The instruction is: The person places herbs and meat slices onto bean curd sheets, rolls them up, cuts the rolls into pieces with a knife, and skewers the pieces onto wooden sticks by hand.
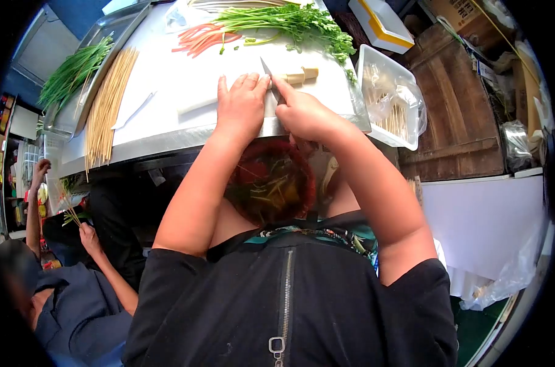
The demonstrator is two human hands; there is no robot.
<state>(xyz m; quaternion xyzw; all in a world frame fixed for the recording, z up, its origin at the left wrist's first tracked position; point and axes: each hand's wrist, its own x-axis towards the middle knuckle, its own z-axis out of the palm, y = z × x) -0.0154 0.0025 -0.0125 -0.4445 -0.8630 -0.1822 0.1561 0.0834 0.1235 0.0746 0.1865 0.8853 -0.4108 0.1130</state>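
My right hand (pixel 303 113) is wrapped round the handle of a knife (pixel 266 67), its blade pointing away from me over the cutting surface. My left hand (pixel 242 104) lies flat, fingers stretched forward, close to the left side of the blade. A long whitish piece (pixel 195 103) reaches out to the left from under that hand; I cannot make out what it is. Short beige pieces (pixel 302 75), perhaps cut from a roll, lie just right of the blade. Farther back are orange-red strips (pixel 205 38) and a bunch of leafy green herbs (pixel 283 24).
Wooden skewers (pixel 111 101) lie left, beside a metal tray (pixel 75 119) with green stalks (pixel 75 70). A white plastic bin (pixel 406 142) stands right. Below the table edge is a red basin (pixel 311 183). A co-worker (pixel 85 300) sits at lower left, holding skewers.
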